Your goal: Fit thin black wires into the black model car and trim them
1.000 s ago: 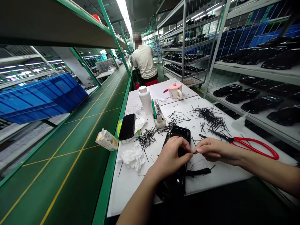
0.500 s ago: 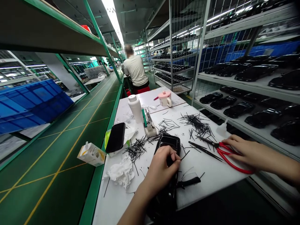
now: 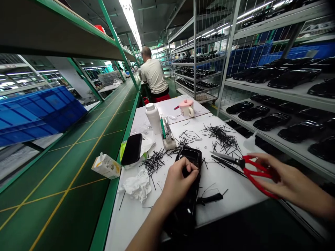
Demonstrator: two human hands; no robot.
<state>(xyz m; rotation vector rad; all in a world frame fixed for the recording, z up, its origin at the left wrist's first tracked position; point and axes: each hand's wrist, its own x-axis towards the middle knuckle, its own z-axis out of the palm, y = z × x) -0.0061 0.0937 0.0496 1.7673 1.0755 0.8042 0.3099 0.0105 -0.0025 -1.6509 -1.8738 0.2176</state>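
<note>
Our left hand [image 3: 180,176] has its fingers pinched together over the car [image 3: 190,152] at the bench's [image 3: 232,188] near edge; we cannot tell what they hold. Our right hand [image 3: 288,179] grasps the scissors [image 3: 247,162] near the right edge.

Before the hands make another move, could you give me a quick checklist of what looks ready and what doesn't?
1. Right hand on the handles of the red-handled scissors: ok.
2. Scissor tips apart from the black model car: ok, white tabletop shows between.
3. Left hand at the car, thumb and fingertips pinched together: ok.
4. Something thin caught in that pinch: cannot tell, fingers hide it.
5. Tabletop free of loose black strips: not ok, they lie scattered in heaps.
</note>
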